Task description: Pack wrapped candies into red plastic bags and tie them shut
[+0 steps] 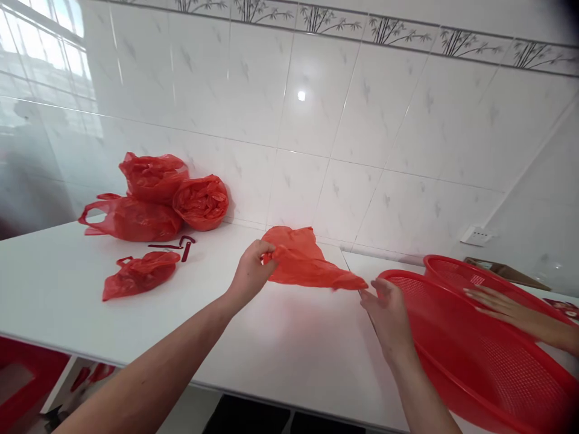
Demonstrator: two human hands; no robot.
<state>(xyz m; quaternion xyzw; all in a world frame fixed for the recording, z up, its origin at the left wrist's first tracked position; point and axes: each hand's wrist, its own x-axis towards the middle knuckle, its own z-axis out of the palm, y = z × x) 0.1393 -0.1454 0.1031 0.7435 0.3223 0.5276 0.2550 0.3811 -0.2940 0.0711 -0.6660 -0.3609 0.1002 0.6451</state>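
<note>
Above the white table, a thin red plastic bag [298,259] is stretched sideways between my two hands. My left hand [250,271] pinches its left end, thumb against bent fingers. The bag's right end narrows to a point that reaches the fingertips of my right hand [389,316]. Those fingers are apart, and a small gap seems to lie between them and the bag's tip. The bag's upper part stands up loosely near the tiled wall.
Filled red bags [147,214] are piled at the back left, with a smaller red bag [142,274] and dark red strips [186,250] before them. Red perforated baskets [452,337] stand at the right, where another person's hand [506,304] reaches over. A wall socket [476,235] sits behind.
</note>
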